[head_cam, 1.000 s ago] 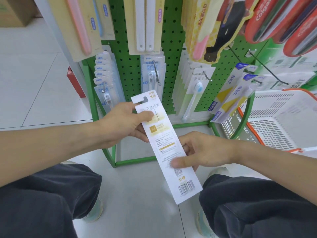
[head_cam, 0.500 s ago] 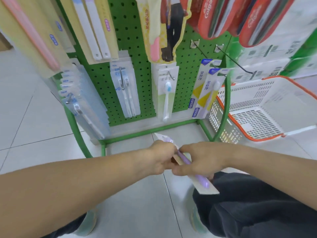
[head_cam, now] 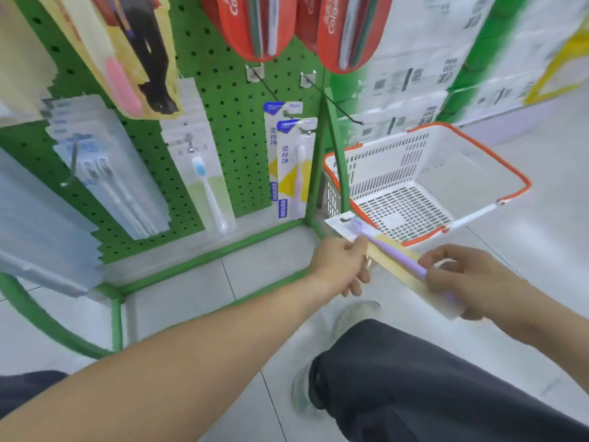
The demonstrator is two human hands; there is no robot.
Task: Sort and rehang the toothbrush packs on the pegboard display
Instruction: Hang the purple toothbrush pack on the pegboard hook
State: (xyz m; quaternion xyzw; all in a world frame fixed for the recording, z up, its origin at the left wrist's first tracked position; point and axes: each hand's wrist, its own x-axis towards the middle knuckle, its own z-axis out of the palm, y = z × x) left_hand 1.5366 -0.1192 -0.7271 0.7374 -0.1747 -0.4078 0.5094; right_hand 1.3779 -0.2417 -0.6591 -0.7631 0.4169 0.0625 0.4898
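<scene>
Pack in hand: Both hands are holding one long toothbrush pack (head_cam: 387,252) with a purple brush on a yellow and white card. It is sitting low, in front of the person's knees and just in front of the white basket (head_cam: 478,148).
Left hand: The left hand (head_cam: 342,266) is gripping the pack near its top end, with curled fingers wrapped round the card.
Right hand: The right hand (head_cam: 468,279) is pinching the pack near its bottom end, fingers curled over the edge.
Long way of the pack: It is lying on a slant. The top end, with the hang hole (head_cam: 343,220), is pointing up and to the left, toward the bottom corner of the green pegboard (head_cam: 232,122). The bottom end is pointing down and to the right, toward the person.
Where the hooks are: The bare hooks (head_cam: 334,97) are sticking out above the pack, higher up the board. Two packs with yellow and purple (head_cam: 288,161) that look much like this one are hanging up and to the left of it.
Which hand is nearer: The left hand is nearer the board and the hole end, so I am thinking it is going to lead the lift.
What the move needs: I am guessing the pack needs tipping up so the hole end is facing a hook.
Hard to see: The picture is blurring, so I cannot tell how the hole is turned.
</scene>
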